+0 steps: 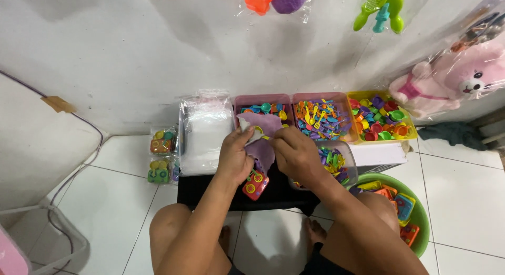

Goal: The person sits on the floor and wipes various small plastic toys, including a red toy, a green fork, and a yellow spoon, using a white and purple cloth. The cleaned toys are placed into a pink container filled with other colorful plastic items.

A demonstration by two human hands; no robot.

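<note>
My left hand [234,156] and my right hand [294,153] both grip a clear plastic bag with a purple card [261,133], held over a low black table [210,193]. A red toy stove with yellow rings [255,185] hangs in the bottom of the bag, just below my hands. Behind the bag stand two pink bins [315,97] of small coloured toy utensils and a yellow bin [380,117] of toy cups. A clear tub of mixed pieces [336,162] sits by my right wrist.
A stack of clear plastic bags [202,133] lies left of the bins. Packed toy sets [162,155] rest on the floor at the left. A green basin of toy stoves [404,212] sits by my right knee. A bagged pink plush [455,80] hangs on the wall.
</note>
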